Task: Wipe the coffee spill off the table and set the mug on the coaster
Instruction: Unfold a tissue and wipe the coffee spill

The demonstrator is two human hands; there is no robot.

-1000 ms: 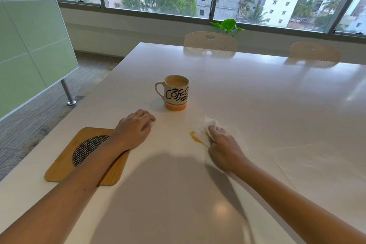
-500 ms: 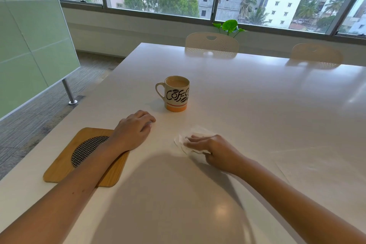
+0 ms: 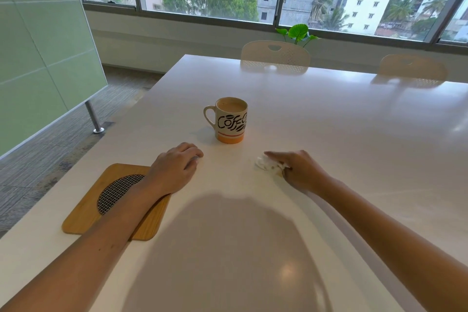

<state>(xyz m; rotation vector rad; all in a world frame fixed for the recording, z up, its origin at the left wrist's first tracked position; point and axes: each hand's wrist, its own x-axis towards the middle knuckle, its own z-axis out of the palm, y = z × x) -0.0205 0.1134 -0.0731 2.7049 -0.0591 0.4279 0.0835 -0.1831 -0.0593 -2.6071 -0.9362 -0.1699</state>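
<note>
On the glossy white counter [image 3: 329, 134], a ceramic "Coffee" mug [image 3: 231, 120] with an orange base band stands upright, full, handle pointing left. Near-right of it, the right hand [image 3: 301, 171] has its grip clamped on a crumpled white tissue [image 3: 267, 163], index finger extended leftward. The left hand [image 3: 174, 167] rests palm-down, fingers loosely curled, empty, its forearm across a rounded-square bamboo coaster [image 3: 83, 213] with a woven mesh centre.
</note>
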